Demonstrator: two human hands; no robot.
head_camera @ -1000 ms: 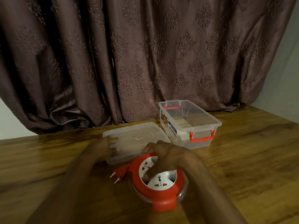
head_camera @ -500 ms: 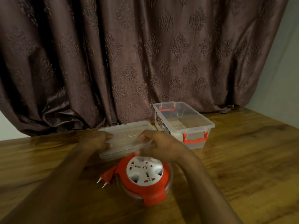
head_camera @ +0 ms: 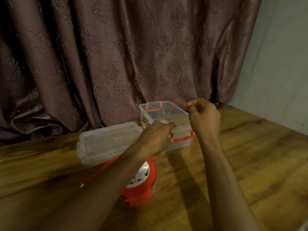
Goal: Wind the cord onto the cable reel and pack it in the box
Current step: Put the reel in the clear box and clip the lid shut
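I see my left hand [head_camera: 155, 137] holding the near wall of the clear box [head_camera: 176, 112]. My right hand [head_camera: 204, 118] is curled at the box's 3 o'clock side. The lid [head_camera: 106, 144] lies at its 9 o'clock, and the red reel [head_camera: 141, 184] sits at 6 o'clock on the wooden surface [head_camera: 250, 164].

Left forearm [head_camera: 103, 185] hides most of cable reel [head_camera: 143, 182]; plug barely visible.

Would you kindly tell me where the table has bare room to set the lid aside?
Bare wood lies right of the box and left of the lid. It is crowded in the middle, where lid, cable reel and both forearms meet.
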